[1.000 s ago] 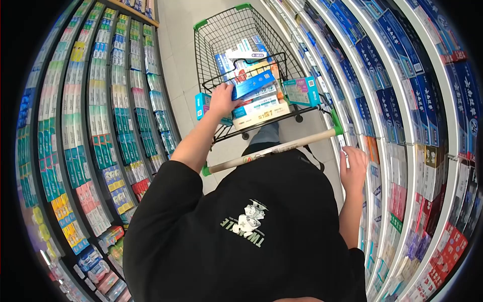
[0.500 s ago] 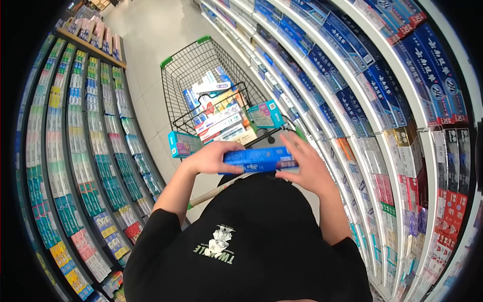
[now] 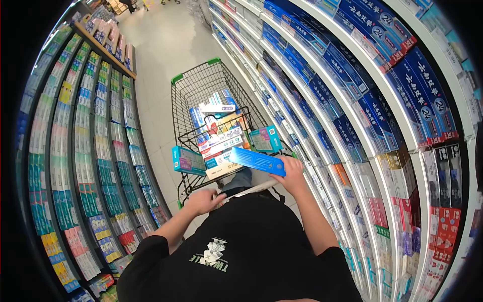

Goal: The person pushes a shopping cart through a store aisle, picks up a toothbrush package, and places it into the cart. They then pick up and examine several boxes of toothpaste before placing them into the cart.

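Observation:
A long blue box (image 3: 255,162) is held at its right end by my right hand (image 3: 291,174), above the near end of the shopping cart (image 3: 193,85). My left hand (image 3: 205,201) is near the cart's pale handle (image 3: 254,190), with its fingers curled; whether they grip the handle is unclear. Several boxes lie stacked in the cart, among them a white box (image 3: 217,108). A teal box (image 3: 189,160) sits at the cart's left side and another teal box (image 3: 264,139) at its right side.
Shelves of packaged goods (image 3: 103,166) line the left of the aisle. Tall white shelves (image 3: 322,95) with blue, red and black boxes curve along the right. The tiled floor (image 3: 151,55) runs ahead past the cart. A person's legs (image 3: 129,6) show far off.
My left hand has let go of the blue box and moved down towards the handle. My right hand now holds the box alone, tilted. The cart appears slightly lower and farther right in view.

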Action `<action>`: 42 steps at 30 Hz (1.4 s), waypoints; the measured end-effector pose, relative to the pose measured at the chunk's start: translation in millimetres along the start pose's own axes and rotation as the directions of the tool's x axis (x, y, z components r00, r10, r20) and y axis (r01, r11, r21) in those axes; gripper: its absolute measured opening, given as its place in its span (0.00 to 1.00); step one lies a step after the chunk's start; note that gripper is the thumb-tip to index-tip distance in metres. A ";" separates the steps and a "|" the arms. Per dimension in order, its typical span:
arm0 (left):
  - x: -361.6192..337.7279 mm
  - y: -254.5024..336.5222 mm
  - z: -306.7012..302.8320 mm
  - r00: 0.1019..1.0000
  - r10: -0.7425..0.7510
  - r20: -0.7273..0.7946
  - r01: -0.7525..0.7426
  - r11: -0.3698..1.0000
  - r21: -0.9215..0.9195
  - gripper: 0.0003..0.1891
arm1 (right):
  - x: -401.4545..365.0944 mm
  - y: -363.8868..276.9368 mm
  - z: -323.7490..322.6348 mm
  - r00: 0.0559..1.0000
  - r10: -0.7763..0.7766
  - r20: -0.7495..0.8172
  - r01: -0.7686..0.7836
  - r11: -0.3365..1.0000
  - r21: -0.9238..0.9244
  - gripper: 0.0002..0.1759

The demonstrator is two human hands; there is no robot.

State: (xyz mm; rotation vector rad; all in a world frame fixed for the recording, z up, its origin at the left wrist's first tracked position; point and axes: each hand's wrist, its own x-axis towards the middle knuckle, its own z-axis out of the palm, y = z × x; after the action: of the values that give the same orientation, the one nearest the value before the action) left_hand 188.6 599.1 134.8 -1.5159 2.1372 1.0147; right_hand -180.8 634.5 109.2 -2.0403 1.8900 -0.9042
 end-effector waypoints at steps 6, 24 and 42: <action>8.0 -29.0 36.5 0.930 0.109 -0.351 -0.087 0.993 0.080 0.30 | 29.0 0.1 24.0 0.994 -0.098 -0.056 0.094 0.993 -0.072 0.37; 110.2 -72.4 -80.8 0.908 0.105 -0.405 -0.065 0.992 0.111 0.26 | 202.4 11.1 100.0 0.992 -0.126 0.005 0.126 0.988 -0.095 0.39; 240.7 -82.4 -188.1 0.878 0.092 -0.470 -0.085 0.996 0.036 0.31 | 526.9 82.5 -34.6 0.882 0.148 -0.447 -0.232 0.963 -0.140 0.39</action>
State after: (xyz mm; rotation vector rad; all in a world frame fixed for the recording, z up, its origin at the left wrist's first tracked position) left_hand 197.5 286.9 84.6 -1.8211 2.5503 0.7005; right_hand -276.0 125.8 242.7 -1.8089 2.4457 -1.2496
